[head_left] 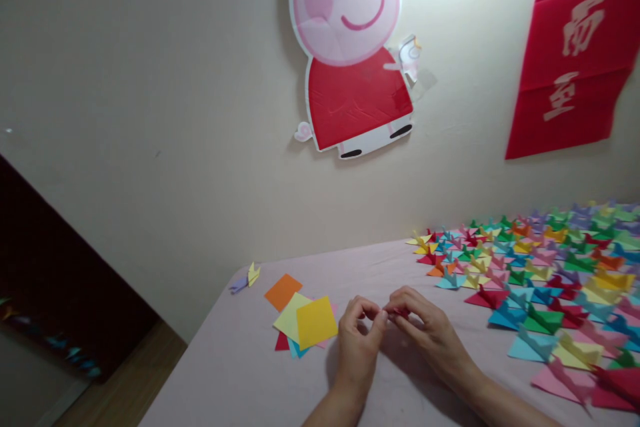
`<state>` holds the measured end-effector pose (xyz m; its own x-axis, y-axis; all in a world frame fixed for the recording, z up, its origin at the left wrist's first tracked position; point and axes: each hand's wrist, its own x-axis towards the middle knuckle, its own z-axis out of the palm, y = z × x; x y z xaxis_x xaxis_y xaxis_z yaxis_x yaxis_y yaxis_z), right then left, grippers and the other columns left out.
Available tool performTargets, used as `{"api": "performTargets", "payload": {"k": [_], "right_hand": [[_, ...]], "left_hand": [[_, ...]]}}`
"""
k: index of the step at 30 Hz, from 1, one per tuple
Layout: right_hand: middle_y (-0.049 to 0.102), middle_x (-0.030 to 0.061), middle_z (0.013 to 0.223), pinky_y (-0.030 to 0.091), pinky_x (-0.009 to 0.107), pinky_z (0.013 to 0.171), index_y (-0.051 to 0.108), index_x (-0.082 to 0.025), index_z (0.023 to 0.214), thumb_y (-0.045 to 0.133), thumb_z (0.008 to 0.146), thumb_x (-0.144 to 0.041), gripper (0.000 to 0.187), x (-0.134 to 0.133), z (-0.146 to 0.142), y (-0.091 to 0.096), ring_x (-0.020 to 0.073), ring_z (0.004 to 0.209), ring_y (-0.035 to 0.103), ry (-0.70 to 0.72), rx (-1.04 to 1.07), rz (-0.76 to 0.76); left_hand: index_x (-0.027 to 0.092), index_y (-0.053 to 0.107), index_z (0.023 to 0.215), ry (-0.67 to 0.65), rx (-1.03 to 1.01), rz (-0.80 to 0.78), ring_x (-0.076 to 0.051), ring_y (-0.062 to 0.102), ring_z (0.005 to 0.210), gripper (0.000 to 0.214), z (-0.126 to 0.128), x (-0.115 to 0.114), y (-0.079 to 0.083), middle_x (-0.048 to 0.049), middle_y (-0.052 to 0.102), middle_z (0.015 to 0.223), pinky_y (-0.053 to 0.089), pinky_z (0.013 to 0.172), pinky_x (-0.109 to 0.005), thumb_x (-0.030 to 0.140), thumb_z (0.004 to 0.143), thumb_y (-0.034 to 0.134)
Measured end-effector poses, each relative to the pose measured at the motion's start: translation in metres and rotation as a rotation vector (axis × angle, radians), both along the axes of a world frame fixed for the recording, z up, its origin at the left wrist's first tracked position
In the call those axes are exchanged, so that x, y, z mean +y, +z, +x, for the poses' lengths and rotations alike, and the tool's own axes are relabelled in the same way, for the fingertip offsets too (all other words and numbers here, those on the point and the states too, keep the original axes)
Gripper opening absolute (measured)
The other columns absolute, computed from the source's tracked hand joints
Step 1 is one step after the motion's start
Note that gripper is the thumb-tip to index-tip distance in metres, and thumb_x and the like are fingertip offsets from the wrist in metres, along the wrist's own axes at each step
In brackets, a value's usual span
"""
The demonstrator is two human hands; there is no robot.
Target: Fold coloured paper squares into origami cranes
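Both my hands meet over the pale pink table point(240, 360), pinching a small folded red paper piece point(399, 311) between their fingertips. My left hand point(357, 340) grips it from the left with thumb and forefinger curled. From the right, my right hand point(425, 327) closes its fingers on the same piece. Most of the paper is hidden by the fingers. Just left of my hands lies a small stack of coloured paper squares point(305, 323), yellow on top, with an orange square point(283, 291) beside it.
Rows of several folded paper cranes point(540, 280) in many colours cover the right part of the table. A small purple and yellow folded piece point(246, 278) lies near the table's far left corner. A cartoon pig cutout point(355, 47) and a red banner point(575, 47) hang on the wall.
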<state>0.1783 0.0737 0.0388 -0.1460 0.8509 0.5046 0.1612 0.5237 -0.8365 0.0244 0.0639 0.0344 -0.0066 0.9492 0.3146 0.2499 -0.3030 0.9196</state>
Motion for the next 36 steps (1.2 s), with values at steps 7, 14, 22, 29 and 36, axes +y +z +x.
{"api": "performTargets", "payload": {"k": [7, 14, 22, 29, 36], "right_hand": [[0.063, 0.0038, 0.079, 0.046, 0.033, 0.072, 0.065, -0.025, 0.076, 0.06, 0.091, -0.031, 0.018, -0.002, 0.001, 0.0, 0.0224, 0.079, 0.058, -0.021, -0.074, 0.085], [0.064, 0.0036, 0.079, 0.047, 0.032, 0.072, 0.066, -0.024, 0.079, 0.06, 0.093, -0.03, 0.016, 0.001, 0.002, -0.004, 0.0216, 0.079, 0.059, -0.033, -0.095, 0.14], [0.064, 0.0031, 0.081, 0.048, 0.031, 0.072, 0.066, -0.024, 0.082, 0.057, 0.096, -0.033, 0.018, 0.003, 0.003, -0.005, 0.0205, 0.079, 0.059, -0.042, -0.106, 0.195], [0.064, 0.0017, 0.079, 0.047, 0.029, 0.07, 0.065, -0.024, 0.081, 0.059, 0.095, -0.029, 0.015, 0.002, 0.003, -0.003, 0.0192, 0.077, 0.059, -0.038, -0.088, 0.206], [0.064, 0.0026, 0.08, 0.047, 0.029, 0.072, 0.066, -0.023, 0.081, 0.059, 0.093, -0.025, 0.014, 0.002, 0.003, -0.003, 0.0197, 0.079, 0.059, -0.031, -0.083, 0.168]], "left_hand": [[0.019, 0.058, 0.071, 0.017, 0.012, -0.006, -0.016, 0.052, 0.072, 0.02, -0.002, 0.002, -0.003, 0.0007, 0.056, 0.072, 0.036, 0.061, -0.025, 0.033, 0.085, 0.06], [0.018, 0.059, 0.069, 0.04, 0.002, 0.034, -0.016, 0.052, 0.07, 0.021, -0.002, 0.004, -0.003, 0.0, 0.056, 0.071, 0.035, 0.059, -0.025, 0.033, 0.084, 0.061], [0.017, 0.062, 0.068, -0.008, -0.102, -0.064, -0.016, 0.048, 0.067, 0.029, -0.001, 0.003, 0.001, -0.0008, 0.055, 0.069, 0.036, 0.062, -0.026, 0.043, 0.08, 0.065], [0.015, 0.064, 0.068, -0.096, -0.319, -0.347, -0.012, 0.04, 0.061, 0.042, 0.0, 0.003, 0.015, 0.0023, 0.05, 0.062, 0.031, 0.06, -0.025, 0.055, 0.066, 0.076], [0.015, 0.062, 0.066, -0.13, -0.416, -0.485, -0.01, 0.04, 0.056, 0.044, -0.002, 0.006, 0.017, 0.0035, 0.048, 0.058, 0.029, 0.056, -0.022, 0.054, 0.058, 0.082]]}}
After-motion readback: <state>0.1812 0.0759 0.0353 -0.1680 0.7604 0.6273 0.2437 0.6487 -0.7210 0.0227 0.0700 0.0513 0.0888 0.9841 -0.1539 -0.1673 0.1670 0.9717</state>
